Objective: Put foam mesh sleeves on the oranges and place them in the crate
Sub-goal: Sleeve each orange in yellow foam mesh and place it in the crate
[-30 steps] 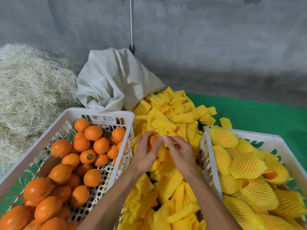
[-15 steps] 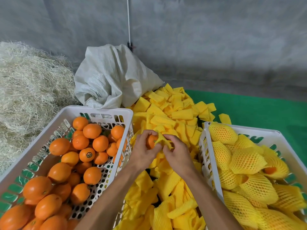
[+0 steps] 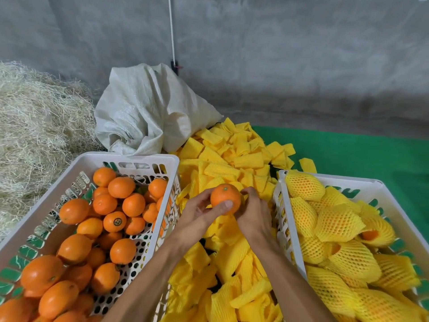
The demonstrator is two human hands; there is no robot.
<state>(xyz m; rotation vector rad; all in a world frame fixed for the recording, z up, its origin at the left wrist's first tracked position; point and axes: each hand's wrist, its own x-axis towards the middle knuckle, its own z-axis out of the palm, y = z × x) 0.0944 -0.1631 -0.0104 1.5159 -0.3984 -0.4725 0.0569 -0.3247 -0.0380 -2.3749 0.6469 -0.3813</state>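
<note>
holding round bare orange (image 3: 225,198): left hand (image 3: 199,211) grip closed on it, firm, smooth; right hand (image 3: 254,211) pinching soft yellow foam mesh sleeve (image 3: 244,196) rim.

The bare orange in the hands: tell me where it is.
The bare orange sits mid-frame, held between left hand and right hand, above the loose sleeves, between both crates.

a fruit packing shed: bare concrete wall (image 3: 278,54), straw pile (image 3: 34,117), crates of oranges (image 3: 120,187)

A single head-worn wide-angle view looks forward and steeply down, close above both forearms, toward a grey wall (image 3: 278,54) at the far edge.
</note>
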